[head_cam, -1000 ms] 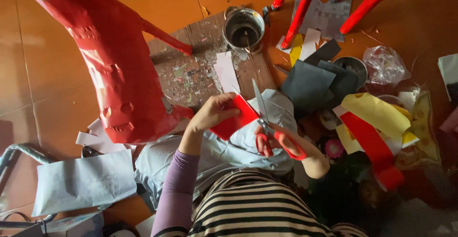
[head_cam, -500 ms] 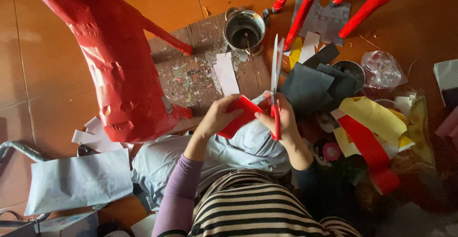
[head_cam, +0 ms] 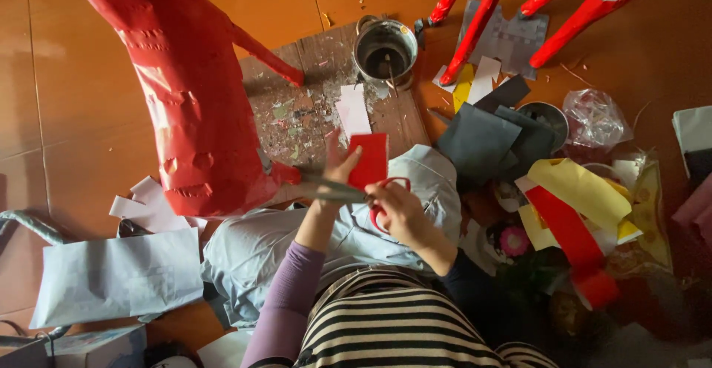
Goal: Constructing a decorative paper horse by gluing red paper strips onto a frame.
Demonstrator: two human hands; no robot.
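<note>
Metal pot (head_cam: pixel 385 48), grey paper sheets (head_cam: pixel 486 140), yellow paper (head_cam: pixel 582 190).

Left hand (head_cam: pixel 337 171) pinches red paper (head_cam: pixel 368 159) — right hand (head_cam: pixel 400 216) grips scissors (head_cam: pixel 348 192), blades pointing left.

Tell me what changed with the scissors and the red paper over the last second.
The scissors in the right hand swung from upright to lying sideways, blades pointing left under the left hand. The red paper was turned upright. Both hands kept their hold; the big red figure and metal pot stayed put.
</note>
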